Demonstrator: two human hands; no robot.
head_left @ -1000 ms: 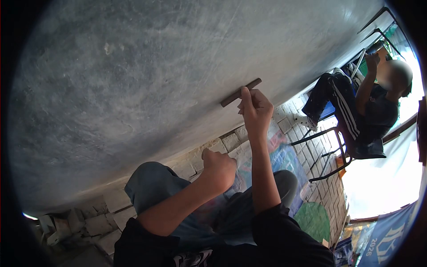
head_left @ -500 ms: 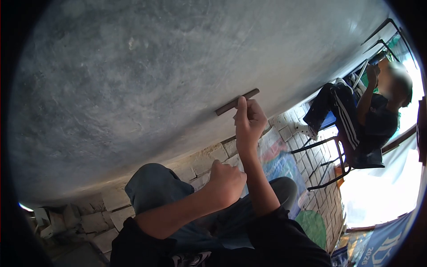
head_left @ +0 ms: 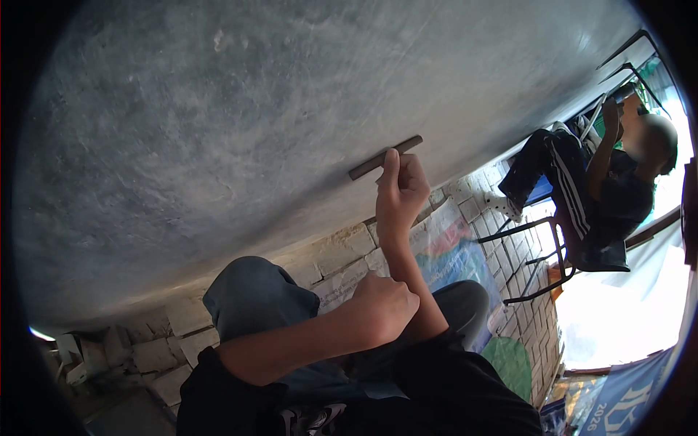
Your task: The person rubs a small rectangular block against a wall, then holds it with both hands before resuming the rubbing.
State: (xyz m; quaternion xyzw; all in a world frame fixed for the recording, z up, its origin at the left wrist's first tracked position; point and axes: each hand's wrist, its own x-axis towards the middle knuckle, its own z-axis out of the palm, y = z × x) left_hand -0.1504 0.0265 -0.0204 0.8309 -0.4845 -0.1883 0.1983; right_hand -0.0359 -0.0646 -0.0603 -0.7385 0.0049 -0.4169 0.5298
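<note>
My right hand [head_left: 401, 190] is closed in a pinch on a dark brown narrow bar [head_left: 372, 166], thumb towards me. One long side of this bar lies along the grey smooth wall [head_left: 218, 138], apparently touching it. Lower down, my left hand [head_left: 389, 304] is a closed fist, its forearm crossing in front of my right forearm. Its fingers are turned away, so anything inside them is hidden. Below the wall, my bent knee [head_left: 258, 294] in dark trousers is close to its bottom edge.
Pale bricks [head_left: 342, 251] pave the ground beneath me, partly covered by a printed plastic sheet [head_left: 451, 254]. To the right, another person [head_left: 618, 189] sits on a black-framed chair [head_left: 560, 240], hands raised. Broken blocks [head_left: 109, 352] lie at lower left.
My right hand and the bar have shifted slightly left and up along the wall. My left fist has moved a little right and down, nearer my right forearm.
</note>
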